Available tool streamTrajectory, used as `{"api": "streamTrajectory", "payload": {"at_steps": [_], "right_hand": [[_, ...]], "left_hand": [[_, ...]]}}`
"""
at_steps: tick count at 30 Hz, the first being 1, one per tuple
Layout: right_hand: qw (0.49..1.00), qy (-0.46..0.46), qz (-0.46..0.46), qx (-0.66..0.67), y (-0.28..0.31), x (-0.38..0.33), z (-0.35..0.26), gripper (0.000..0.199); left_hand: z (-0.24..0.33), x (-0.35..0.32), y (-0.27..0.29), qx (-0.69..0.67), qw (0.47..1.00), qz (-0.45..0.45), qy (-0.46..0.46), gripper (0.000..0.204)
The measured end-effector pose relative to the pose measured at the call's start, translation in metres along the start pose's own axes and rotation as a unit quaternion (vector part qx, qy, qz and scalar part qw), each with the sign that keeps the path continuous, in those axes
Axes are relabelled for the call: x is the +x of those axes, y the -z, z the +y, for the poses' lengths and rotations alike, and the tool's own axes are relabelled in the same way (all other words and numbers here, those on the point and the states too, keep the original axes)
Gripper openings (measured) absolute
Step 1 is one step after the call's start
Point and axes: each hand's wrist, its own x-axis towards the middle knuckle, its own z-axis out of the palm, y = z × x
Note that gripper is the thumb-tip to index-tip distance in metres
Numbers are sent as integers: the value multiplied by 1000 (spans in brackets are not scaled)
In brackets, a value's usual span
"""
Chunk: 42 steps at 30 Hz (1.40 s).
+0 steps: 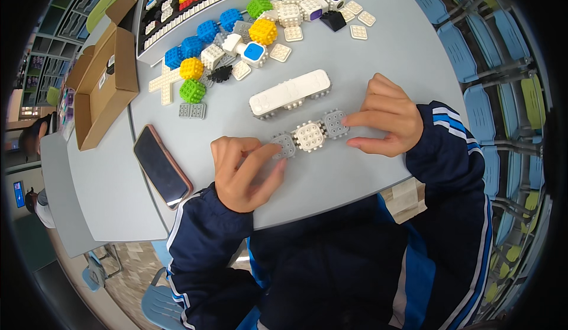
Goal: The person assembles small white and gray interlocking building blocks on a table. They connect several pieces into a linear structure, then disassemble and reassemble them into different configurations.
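On the grey table, a short row of studded building blocks lies between my two hands: a white block (309, 136) in the middle, a left grey block (285, 146) and a right grey block (335, 123). My left hand (239, 173) has its index finger and thumb at the near left corner of the left grey block, pinching it. My right hand (387, 120) rests its index fingertip against the right grey block, while its thumb stays apart below. Just beyond the row lies a long white bar (290, 93) with rounded ends and studded blocks under it.
A pile of blue, yellow, green and white blocks (207, 31) spreads across the far side, before a sorted parts tray (177, 25). A phone (163, 165) lies left of my left hand. An opened cardboard box (106, 96) stands farther left. Stacked blue chairs (479, 111) line the right.
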Motion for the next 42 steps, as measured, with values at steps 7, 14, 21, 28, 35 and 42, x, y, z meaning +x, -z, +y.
{"api": "streamTrajectory", "payload": {"at_steps": [7, 14, 21, 28, 35, 42], "right_hand": [[999, -38, 17, 12, -1, 4, -5, 50], [994, -78, -61, 52, -13, 1, -1, 75], [972, -198, -50, 118, -22, -10, -7, 71], [985, -135, -66, 88, -15, -6, -5, 54], [988, -122, -62, 74, -13, -5, -3, 54], [986, -161, -31, 39, -8, -1, -8, 56]], "left_hand": [[2, 2, 1, -26, 1000, -11, -1, 50], [-3, 7, -12, -50, 996, -71, 14, 67], [-2, 0, -18, -107, 989, -49, 93, 65], [-5, 1, -11, -50, 996, -53, 42, 58], [0, 7, -7, -20, 996, -72, 50, 54], [1, 3, -2, -1, 994, -67, 84, 49]]}}
